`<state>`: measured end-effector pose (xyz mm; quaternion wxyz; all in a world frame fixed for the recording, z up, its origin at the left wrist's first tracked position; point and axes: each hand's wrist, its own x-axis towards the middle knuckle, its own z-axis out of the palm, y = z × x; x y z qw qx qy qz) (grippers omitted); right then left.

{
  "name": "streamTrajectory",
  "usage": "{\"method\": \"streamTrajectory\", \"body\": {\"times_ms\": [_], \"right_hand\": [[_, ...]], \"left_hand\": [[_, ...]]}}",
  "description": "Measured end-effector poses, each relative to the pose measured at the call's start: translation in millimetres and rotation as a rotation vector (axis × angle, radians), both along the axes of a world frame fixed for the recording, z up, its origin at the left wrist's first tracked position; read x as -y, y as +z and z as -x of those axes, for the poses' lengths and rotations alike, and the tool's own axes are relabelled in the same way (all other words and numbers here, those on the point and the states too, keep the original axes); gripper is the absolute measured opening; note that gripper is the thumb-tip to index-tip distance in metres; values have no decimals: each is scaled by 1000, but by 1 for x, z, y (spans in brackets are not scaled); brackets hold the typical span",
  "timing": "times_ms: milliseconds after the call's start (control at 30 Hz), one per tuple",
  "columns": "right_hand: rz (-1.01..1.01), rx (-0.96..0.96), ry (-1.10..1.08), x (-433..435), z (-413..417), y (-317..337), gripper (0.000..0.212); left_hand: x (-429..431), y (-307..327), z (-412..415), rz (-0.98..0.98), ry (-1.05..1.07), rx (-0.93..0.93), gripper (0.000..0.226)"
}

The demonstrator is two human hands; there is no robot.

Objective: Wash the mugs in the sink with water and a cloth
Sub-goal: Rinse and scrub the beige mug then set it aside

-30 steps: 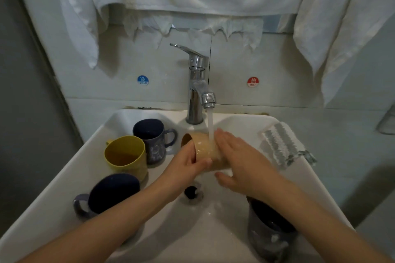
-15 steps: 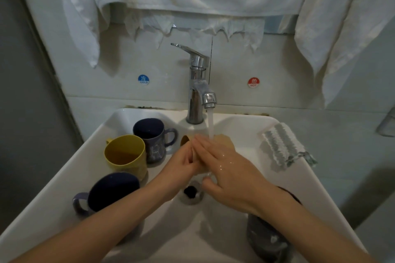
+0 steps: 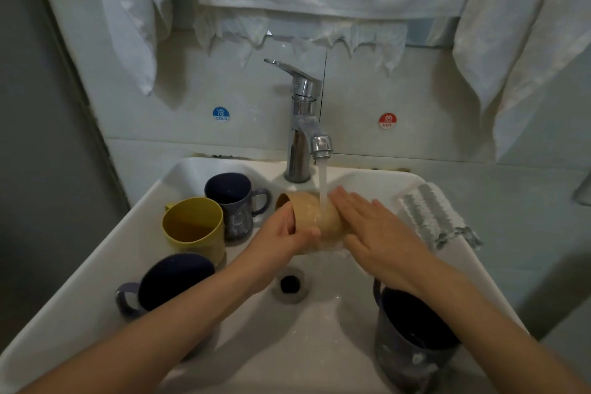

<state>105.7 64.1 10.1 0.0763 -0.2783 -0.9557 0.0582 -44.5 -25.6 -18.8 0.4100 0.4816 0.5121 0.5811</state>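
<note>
I've got the left hand (image 3: 281, 233) wrapped round the tan mug (image 3: 319, 217): fingers curled over its open end, thumb clamped across the near side. The mug lies on its side in mid-air over the sink (image 3: 96, 297), mouth pointing left. The right hand (image 3: 377, 227) is flat, fingers straight and together, palm against the mug's right end and gripping nothing. Both forearms reach in from the near edge and angle toward the middle.

Water (image 3: 323, 182) from the tap (image 3: 300, 125) runs straight onto the mug's upper side, right between my two hands. The drain (image 3: 290, 284) sits just below, on the near side.

To the left in the basin, a yellow mug (image 3: 195, 227) stands upright, with a dark mug (image 3: 236, 201) touching it on the far side. Another dark mug (image 3: 172, 281) sits nearer, partly under my left forearm. A fourth dark mug (image 3: 412, 339) stands near right, below my right wrist. The striped cloth (image 3: 431, 214) lies on the sink's right rim, apart from the hands.
</note>
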Motion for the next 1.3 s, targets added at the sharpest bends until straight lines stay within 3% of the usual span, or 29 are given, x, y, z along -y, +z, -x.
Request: {"method": "streamTrajectory", "body": {"times_ms": [200, 367, 500, 567, 700, 800, 900, 1033, 1167, 1300], "right_hand": [[45, -79, 253, 28, 11, -7, 72], [-57, -32, -14, -4, -5, 2, 73], [49, -107, 204, 23, 7, -3, 81], [-37, -72, 219, 16, 5, -3, 84], [-114, 56, 93, -8, -8, -2, 102], [-30, -40, 85, -9, -7, -5, 109], [46, -201, 51, -15, -7, -3, 96], [78, -227, 64, -17, -7, -4, 86], [-102, -120, 133, -6, 1, -8, 96], [-35, -89, 314, 26, 19, -12, 93]], "left_hand": [[1, 4, 3, -37, 22, -4, 32], [1, 3, 3, -3, 23, -31, 40], [1, 3, 1, 11, -20, 0, 37], [1, 3, 2, 45, 0, 31, 44], [-2, 5, 0, 126, 73, 144, 43], [-2, 12, -1, 175, 35, 291, 31], [0, 16, 3, 164, 15, 435, 30], [5, 11, -7, 132, -64, 52, 48], [2, 4, -11, 129, 30, -57, 39], [5, 6, -12, 122, 77, -196, 37]]}}
